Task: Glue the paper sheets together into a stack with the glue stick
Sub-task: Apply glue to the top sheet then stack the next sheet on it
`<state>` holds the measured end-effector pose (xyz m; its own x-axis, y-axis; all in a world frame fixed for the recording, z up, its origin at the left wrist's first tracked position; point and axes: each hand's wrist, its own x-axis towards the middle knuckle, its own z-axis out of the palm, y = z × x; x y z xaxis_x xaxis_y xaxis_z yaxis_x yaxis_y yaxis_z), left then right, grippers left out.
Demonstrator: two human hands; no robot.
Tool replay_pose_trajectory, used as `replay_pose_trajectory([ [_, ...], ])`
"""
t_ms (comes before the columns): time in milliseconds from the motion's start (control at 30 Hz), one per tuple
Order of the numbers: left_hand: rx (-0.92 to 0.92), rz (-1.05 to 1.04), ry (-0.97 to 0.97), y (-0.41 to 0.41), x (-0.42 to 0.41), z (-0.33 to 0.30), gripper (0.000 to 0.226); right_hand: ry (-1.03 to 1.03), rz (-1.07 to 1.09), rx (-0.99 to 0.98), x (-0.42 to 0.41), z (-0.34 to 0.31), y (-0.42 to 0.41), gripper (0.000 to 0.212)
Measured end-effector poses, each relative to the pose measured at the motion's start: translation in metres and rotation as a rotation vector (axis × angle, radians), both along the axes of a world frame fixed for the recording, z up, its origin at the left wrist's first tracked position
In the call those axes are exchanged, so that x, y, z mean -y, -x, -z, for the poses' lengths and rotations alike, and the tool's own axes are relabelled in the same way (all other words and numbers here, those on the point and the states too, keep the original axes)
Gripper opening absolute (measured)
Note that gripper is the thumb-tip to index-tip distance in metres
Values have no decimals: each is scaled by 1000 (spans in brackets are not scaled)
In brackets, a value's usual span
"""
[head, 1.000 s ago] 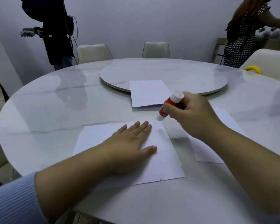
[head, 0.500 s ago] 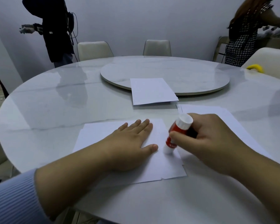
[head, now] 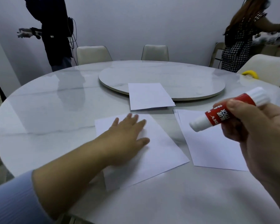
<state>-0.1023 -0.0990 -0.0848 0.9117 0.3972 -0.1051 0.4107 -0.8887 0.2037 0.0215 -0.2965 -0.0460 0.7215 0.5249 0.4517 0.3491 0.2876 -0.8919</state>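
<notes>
- Right hand is gripping the glue stick; fingers and thumb are wrapping tight around its red body, holding it in the air, clear of the table.
- Glue stick is lying tilted: white tip is pointing down and left, white end cap is pointing up and right. It is hanging above the right-hand paper sheet, not touching it.
- Left hand is resting flat, palm down, fingers spread open, on the near paper sheet; it is gripping nothing.
- Near sheet and right-hand sheet are lying just beside each other, a narrow strip of table between them.
- A third sheet is lying farther off, its far part overlapping the rim of the turntable.
</notes>
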Motion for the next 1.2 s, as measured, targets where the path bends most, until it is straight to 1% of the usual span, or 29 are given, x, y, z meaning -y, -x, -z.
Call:
replay_pose_trajectory([
  [33,-32,-43,-28,2,0,5,60,15,20,10,-1,-1,1,29],
  [67,-74,-49,-10,4,-2,6,61,27,39,16,-2,-2,2,23],
  [133,-96,-17,81,13,-7,-4,60,36,69,29,-6,-4,2,14],
  [167,-70,-9,114,16,-8,-10,58,48,86,44,-9,-5,1,14],
  [233,46,-48,138,16,-11,-17,56,104,112,79,-19,-6,-2,14],
  [300,125,-89,95,7,-11,-14,59,167,107,111,-35,-8,-4,11],
  [400,32,-51,-6,-7,-12,1,66,274,96,204,-65,-6,-7,10],
  [467,-23,-46,4,-9,-15,9,67,351,71,251,-84,0,-8,14],
  [600,-42,-27,32,-9,-16,10,58,487,34,294,-111,13,-12,20],
  [700,-57,-24,16,-9,-17,10,55,547,28,311,-120,21,-17,16],
  [800,-53,-29,4,-9,-16,12,56,576,5,326,-119,25,-19,19],
  [1000,-71,-33,8,-10,-17,11,56,610,-51,428,-94,17,-2,26],
  [1100,-68,-37,11,-11,-17,11,56,625,-97,472,-68,15,17,22],
  [1200,-78,-33,5,-11,-17,10,56,639,-138,507,-40,15,37,31],
])
